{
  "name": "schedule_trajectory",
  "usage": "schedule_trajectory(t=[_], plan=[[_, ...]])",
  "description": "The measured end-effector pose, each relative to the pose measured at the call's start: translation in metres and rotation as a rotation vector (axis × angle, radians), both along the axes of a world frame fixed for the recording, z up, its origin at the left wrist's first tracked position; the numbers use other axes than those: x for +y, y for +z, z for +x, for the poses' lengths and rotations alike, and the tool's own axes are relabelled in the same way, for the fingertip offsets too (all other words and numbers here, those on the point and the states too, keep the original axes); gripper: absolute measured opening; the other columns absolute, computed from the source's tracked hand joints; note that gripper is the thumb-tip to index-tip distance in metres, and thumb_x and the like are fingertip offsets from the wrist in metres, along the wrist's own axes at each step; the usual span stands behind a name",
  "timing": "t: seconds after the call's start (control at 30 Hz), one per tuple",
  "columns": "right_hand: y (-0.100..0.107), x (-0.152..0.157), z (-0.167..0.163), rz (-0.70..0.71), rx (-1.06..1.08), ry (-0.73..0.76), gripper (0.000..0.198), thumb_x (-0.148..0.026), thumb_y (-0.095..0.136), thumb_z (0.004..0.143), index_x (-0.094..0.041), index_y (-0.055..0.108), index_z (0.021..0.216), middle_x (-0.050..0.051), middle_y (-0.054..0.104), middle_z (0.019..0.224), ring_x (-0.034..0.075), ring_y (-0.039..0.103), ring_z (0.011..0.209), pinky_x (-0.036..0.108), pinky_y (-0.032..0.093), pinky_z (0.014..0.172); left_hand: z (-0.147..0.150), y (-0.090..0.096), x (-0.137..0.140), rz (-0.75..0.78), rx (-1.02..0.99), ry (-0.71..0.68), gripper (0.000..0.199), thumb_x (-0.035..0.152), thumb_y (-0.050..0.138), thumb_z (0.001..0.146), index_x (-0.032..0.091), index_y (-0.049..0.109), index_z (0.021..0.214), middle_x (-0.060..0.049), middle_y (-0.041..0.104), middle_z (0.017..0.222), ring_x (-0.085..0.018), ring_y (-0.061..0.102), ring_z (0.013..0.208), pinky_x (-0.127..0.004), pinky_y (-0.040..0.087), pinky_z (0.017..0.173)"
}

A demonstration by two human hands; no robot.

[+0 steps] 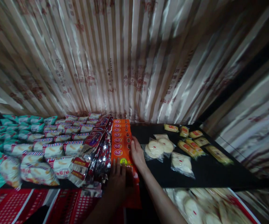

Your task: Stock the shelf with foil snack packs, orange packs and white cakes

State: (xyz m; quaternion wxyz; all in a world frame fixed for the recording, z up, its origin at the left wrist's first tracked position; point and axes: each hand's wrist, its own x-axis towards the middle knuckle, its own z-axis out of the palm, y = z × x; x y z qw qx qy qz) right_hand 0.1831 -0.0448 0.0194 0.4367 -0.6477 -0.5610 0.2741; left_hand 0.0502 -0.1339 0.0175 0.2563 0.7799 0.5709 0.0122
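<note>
A long row of orange packets (121, 137) with repeated round logos and a yellow dot lies along the middle of the black table (159, 174). My left hand (118, 175) rests on its near end, fingers stretched out flat. Along its right side lies my right hand (138, 154), fingers straight and touching the edge. Both hands look open, though the right palm is partly hidden. Dark red and silver packets (99, 143) overlap in a leaning row just left of the orange ones.
White snack bags (52, 151) and teal bags (6, 146) fill the left side. Right of my hands lie bagged round white cakes (155, 147) and yellow packets (190, 146). Red crates (64, 203) and a box of white cakes (192, 207) stand in front. A striped sheet (129, 56) hangs behind.
</note>
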Motion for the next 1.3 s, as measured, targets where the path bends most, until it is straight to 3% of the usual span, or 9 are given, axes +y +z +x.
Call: schedule_trajectory(t=[0.1,0.2,0.53,0.83,1.3], plan=[[-0.008,-0.028,0.02,-0.049,0.175,-0.111,0.077,-0.063,0.021,0.086,-0.007,0.041,0.135,0.015,0.043,0.14,0.024,0.034,0.133,0.041,0.022,0.112,0.0,0.004,-0.002,0.012,0.009,0.008,0.084,0.045,0.057,0.073,0.01,0.024,0.142,-0.011,0.001,0.153,-0.033,-0.009,0.138,-0.045,0.008,0.113],[-0.013,-0.035,0.028,-0.058,0.248,-0.064,0.084,-0.069,0.023,0.082,-0.006,0.038,0.136,0.016,0.042,0.14,0.023,0.034,0.133,0.039,0.022,0.112,0.0,0.006,-0.005,0.019,-0.013,0.016,0.085,0.044,0.055,0.073,0.01,0.02,0.143,-0.009,-0.003,0.153,-0.031,-0.014,0.138,-0.043,0.006,0.113],[-0.005,0.006,0.023,-0.074,0.323,0.014,0.086,-0.072,0.02,0.081,-0.011,0.028,0.142,0.014,0.042,0.141,0.022,0.035,0.132,0.041,0.021,0.113,0.003,0.008,-0.007,-0.029,0.015,0.063,0.089,0.046,0.053,0.071,0.013,0.014,0.144,-0.005,-0.009,0.153,-0.031,-0.014,0.137,-0.042,0.004,0.113],[-0.024,0.006,0.022,-0.062,0.356,0.03,0.079,-0.068,0.018,0.084,-0.015,0.026,0.143,0.01,0.048,0.137,0.02,0.037,0.131,0.04,0.023,0.113,0.001,0.001,-0.009,0.001,0.009,0.038,0.085,0.043,0.051,0.076,0.013,0.011,0.144,-0.004,-0.017,0.15,-0.03,-0.016,0.136,-0.043,0.004,0.113],[-0.026,0.013,0.023,-0.067,0.39,0.037,0.074,-0.068,0.019,0.085,-0.022,0.024,0.143,0.01,0.044,0.14,0.02,0.039,0.13,0.041,0.026,0.111,-0.004,0.016,-0.008,-0.066,-0.048,0.0,0.079,0.041,0.054,0.077,0.017,0.018,0.143,-0.007,-0.011,0.148,-0.028,-0.013,0.136,-0.043,0.003,0.114]])
